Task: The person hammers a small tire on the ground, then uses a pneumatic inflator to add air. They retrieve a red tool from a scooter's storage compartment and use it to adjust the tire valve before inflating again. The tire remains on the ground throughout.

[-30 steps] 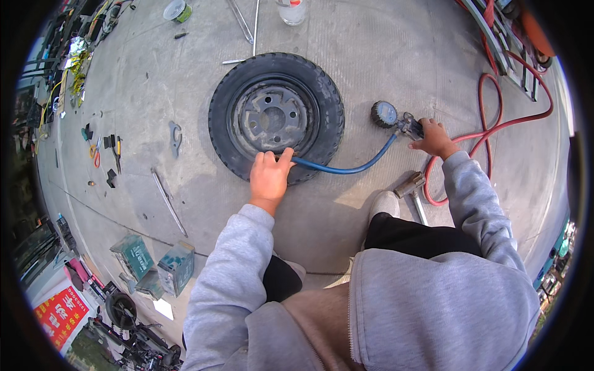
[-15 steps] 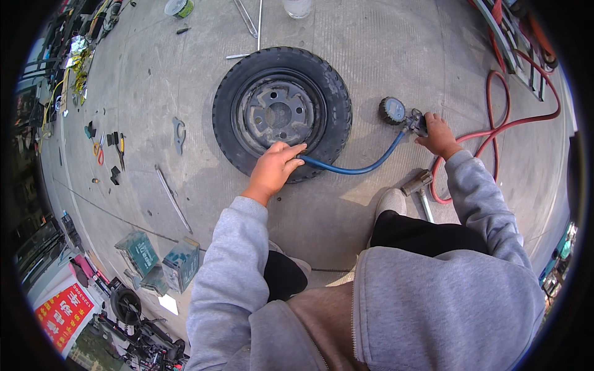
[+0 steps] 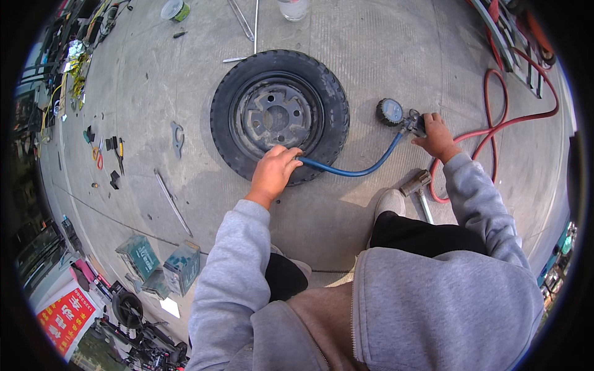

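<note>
A small black tyre [image 3: 336, 108] on a dark steel rim [image 3: 300, 127] lies flat on the ground in front of me. At its near edge, my left hand [image 3: 273, 170] is closed with thumb and fingers round the end of a blue hose [image 3: 352, 174]; the fingers hide the hose tip and whatever it meets. The hose curves right to a tyre inflator [image 3: 413, 122] with a round black gauge [image 3: 390, 112]. My right hand [image 3: 438, 137] is wrapped round the inflator's dark handle, right of the tyre.
A red air hose [image 3: 504, 125] loops at the right. A hammer [image 3: 416, 183] lies beside my right shoe. Left of the tyre are a metal bar [image 3: 173, 203], a flat grey tool [image 3: 177, 139] and pliers [image 3: 120, 154]. Teal boxes [image 3: 181, 267] stand nearer; a tub [image 3: 175, 10] is far left.
The view has shifted slightly, so the ground objects sit a little differently. Both hands keep their holds on the blue hose end and the inflator.
</note>
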`<state>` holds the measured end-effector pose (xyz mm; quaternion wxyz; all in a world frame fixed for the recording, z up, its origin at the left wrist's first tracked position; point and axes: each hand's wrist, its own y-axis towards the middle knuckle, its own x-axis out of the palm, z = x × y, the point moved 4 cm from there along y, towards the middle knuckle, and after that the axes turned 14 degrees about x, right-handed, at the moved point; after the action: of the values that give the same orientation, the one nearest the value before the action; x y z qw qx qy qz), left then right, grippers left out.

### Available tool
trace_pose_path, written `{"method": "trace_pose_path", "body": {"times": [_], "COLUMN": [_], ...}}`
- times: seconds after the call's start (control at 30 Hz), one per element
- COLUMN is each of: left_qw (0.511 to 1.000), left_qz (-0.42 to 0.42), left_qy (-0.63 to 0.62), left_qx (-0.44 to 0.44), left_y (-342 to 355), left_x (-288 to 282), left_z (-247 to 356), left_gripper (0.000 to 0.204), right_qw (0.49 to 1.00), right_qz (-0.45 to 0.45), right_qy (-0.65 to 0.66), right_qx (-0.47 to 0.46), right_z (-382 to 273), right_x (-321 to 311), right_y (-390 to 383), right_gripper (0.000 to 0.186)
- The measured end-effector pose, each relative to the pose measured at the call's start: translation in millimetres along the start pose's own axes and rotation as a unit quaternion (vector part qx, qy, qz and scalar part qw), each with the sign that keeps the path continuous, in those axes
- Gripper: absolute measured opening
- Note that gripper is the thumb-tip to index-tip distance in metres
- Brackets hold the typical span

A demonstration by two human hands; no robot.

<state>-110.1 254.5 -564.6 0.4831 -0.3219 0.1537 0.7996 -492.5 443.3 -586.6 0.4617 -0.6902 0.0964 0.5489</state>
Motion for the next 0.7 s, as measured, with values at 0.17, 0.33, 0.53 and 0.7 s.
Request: {"method": "trace_pose_path", "body": {"times": [0.17, 0.33, 0.53, 0.7], "left_qw": [0.999, 0.999, 0.996, 0.995], "left_qz": [0.013, 0.04, 0.077, 0.088], "left_qy": [-0.038, -0.019, -0.005, 0.015], "left_qx": [-0.029, 0.011, 0.036, 0.039], "left_y": [-6, -8, -10, -10], "left_x": [-3, -6, -3, 1], "left_z": [-3, 1, 3, 5], "left_gripper": [0.028, 0.031, 0.034, 0.034], "right_qw": [0.938, 0.895, 0.926, 0.918], "right_qz": [0.087, -0.264, -0.175, -0.133], "right_qy": [0.223, 0.235, 0.198, 0.249], "right_qx": [-0.252, -0.272, -0.271, -0.277], "right_z": [-103, -198, -223, -223], "right_x": [-32, 11, 16, 10], "right_y": [-55, -103, -104, -106], "right_gripper": [0.031, 0.032, 0.032, 0.033]}}
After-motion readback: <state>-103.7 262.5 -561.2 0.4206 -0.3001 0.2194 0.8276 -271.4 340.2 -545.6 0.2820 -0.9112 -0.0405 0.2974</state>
